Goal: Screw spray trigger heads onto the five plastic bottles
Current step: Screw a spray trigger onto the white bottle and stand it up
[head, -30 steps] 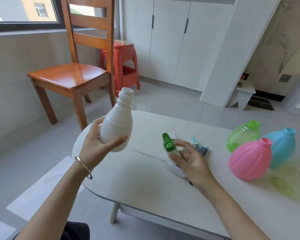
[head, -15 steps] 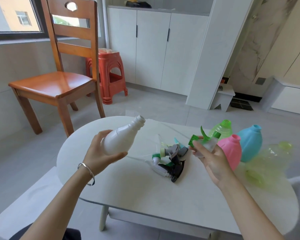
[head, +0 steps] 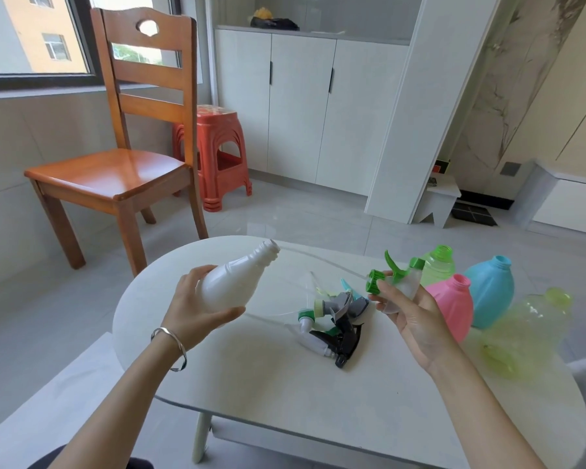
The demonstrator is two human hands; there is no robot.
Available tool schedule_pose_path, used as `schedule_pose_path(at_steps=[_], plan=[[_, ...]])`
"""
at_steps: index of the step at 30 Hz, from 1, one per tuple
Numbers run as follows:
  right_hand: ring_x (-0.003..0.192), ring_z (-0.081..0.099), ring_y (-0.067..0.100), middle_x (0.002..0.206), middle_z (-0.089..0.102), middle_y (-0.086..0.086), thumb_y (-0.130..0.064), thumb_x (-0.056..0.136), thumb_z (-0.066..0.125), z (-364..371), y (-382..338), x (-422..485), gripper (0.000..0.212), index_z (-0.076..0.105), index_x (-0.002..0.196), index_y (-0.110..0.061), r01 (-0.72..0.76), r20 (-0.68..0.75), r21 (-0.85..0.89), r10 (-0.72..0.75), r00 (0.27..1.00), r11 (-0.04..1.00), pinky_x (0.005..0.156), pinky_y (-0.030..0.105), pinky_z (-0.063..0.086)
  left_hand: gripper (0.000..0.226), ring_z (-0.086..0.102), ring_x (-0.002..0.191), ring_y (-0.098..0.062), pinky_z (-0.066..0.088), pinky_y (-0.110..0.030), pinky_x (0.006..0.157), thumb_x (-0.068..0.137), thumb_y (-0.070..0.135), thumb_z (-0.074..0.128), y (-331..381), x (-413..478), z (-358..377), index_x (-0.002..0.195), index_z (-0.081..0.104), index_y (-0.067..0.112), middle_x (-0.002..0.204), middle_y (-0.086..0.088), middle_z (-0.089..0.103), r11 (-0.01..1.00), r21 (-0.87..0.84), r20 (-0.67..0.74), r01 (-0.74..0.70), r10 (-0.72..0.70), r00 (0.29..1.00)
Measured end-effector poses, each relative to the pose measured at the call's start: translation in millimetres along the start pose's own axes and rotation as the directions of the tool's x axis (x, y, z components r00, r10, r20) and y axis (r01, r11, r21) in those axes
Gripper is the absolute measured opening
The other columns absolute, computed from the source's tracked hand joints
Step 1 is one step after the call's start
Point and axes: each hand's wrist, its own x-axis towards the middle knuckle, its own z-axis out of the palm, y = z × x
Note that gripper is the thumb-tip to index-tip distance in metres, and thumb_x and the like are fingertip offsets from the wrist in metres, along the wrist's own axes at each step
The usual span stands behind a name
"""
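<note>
1. The left grip (head: 197, 309) is clenched round the belly of the white bottle (head: 232, 282), held in the air and tilted, its open mouth pointing toward the other grip.
2. Below and between both grips, spare trigger heads (head: 335, 319) lie heaped on the desk (head: 268, 384).
3. The right grip (head: 416, 319) pinches a green trigger head (head: 391, 279), collar facing the bottle mouth, still apart from it. If they meet at this slant, the thread will likely cross and jam; the thin tube, hard to make out, may miss the mouth and bend.
4. Right of that grip wait green (head: 437, 265), pink (head: 454, 306), blue (head: 491, 292) and yellow (head: 528, 330) bottles, uncapped; a swinging elbow could topple them.
</note>
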Motion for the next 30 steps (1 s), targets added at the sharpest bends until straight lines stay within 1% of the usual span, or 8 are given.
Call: schedule_pose_path(at_steps=[3, 9, 12, 14, 20, 23, 26, 30], plan=[[0.07, 0.065, 0.016, 0.08, 0.068, 0.0, -0.043, 0.03, 0.093, 0, 1, 0, 0.081, 0.063, 0.099, -0.012, -0.003, -0.012, -0.025, 0.002, 1.0, 1.0, 0.063, 0.017, 0.052, 0.082, 0.049, 0.104, -0.016, 0.041, -0.024, 0.084, 0.051, 0.026, 0.09, 1, -1, 1, 0.122, 0.048, 0.026, 0.119, 0.0, 0.046, 0.994, 0.082, 0.04, -0.071, 0.068, 0.997], [0.065, 0.062, 0.007, 0.071, 0.071, -0.005, -0.032, 0.037, 0.093, 14, 10, -3, 0.055, 0.07, 0.083, -0.013, -0.017, 0.088, 0.016, 0.015, 0.996, 1.0, 0.063, 0.016, 0.051, 0.085, 0.049, 0.106, 0.011, 0.04, -0.001, 0.078, 0.044, 0.049, 0.083, 14, -11, 11, 0.12, 0.047, 0.034, 0.119, 0.022, 0.051, 0.984, 0.02, 0.256, -0.178, 0.167, 0.952], [0.066, 0.063, 0.008, 0.073, 0.071, -0.005, -0.021, 0.054, 0.083, 23, 12, -6, 0.036, 0.07, 0.087, -0.015, -0.035, 0.142, 0.012, 0.033, 0.989, 0.999, 0.066, 0.016, 0.05, 0.078, 0.054, 0.101, 0.004, 0.048, -0.009, 0.074, 0.043, 0.051, 0.083, 21, -14, 19, 0.113, 0.05, 0.036, 0.116, 0.016, 0.054, 0.985, -0.037, 0.292, -0.171, 0.174, 0.94], [0.066, 0.063, 0.007, 0.076, 0.072, -0.004, -0.033, 0.047, 0.089, 24, 12, -6, 0.048, 0.072, 0.089, -0.017, -0.028, 0.151, -0.023, 0.031, 0.988, 0.999, 0.068, 0.02, 0.049, 0.076, 0.057, 0.101, -0.003, 0.053, -0.02, 0.076, 0.043, 0.053, 0.081, 23, -13, 21, 0.112, 0.053, 0.039, 0.114, 0.011, 0.056, 0.986, -0.044, 0.292, -0.159, 0.165, 0.942], [0.078, 0.067, 0.019, 0.083, 0.073, 0.004, -0.051, 0.047, 0.087, 26, 8, -7, 0.057, 0.073, 0.095, -0.023, 0.039, 0.198, -0.202, 0.002, 0.98, 0.979, 0.086, 0.041, 0.044, 0.073, 0.062, 0.097, -0.003, 0.054, -0.023, 0.074, 0.048, 0.058, 0.073, 30, -14, 18, 0.116, 0.056, 0.039, 0.113, 0.012, 0.062, 0.966, -0.254, 0.299, 0.048, 0.031, 0.954], [0.087, 0.067, 0.021, 0.097, 0.074, 0.006, -0.047, 0.05, 0.087, 27, 4, -8, 0.058, 0.072, 0.102, -0.025, 0.059, 0.238, -0.248, 0.002, 0.971, 0.967, 0.084, 0.033, 0.051, 0.07, 0.062, 0.106, -0.019, 0.053, -0.041, 0.085, 0.052, 0.07, 0.065, 33, -16, 19, 0.113, 0.059, 0.036, 0.115, 0.002, 0.064, 0.88, -0.392, 0.329, 0.269, -0.139, 0.934], [0.085, 0.068, 0.019, 0.101, 0.074, 0.002, -0.033, 0.059, 0.085, 27, -2, -10, 0.051, 0.071, 0.107, -0.029, 0.088, 0.309, -0.298, 0.008, 0.951, 0.951, 0.072, 0.024, 0.052, 0.054, 0.066, 0.09, -0.027, 0.059, -0.04, 0.064, 0.067, 0.068, 0.049, 43, -20, 17, 0.099, 0.065, 0.028, 0.1, -0.007, 0.067, 0.784, -0.418, 0.404, 0.459, -0.292, 0.867], [0.089, 0.069, 0.01, 0.096, 0.076, -0.005, -0.019, 0.062, 0.081, 26, -6, -13, 0.036, 0.074, 0.095, -0.033, 0.094, 0.332, -0.371, 0.038, 0.943, 0.924, 0.075, 0.017, 0.051, 0.036, 0.064, 0.085, -0.025, 0.056, -0.035, 0.055, 0.084, 0.059, 0.049, 46, -17, 16, 0.092, 0.063, 0.027, 0.097, -0.008, 0.064, 0.817, -0.377, 0.341, 0.437, -0.316, 0.885]])
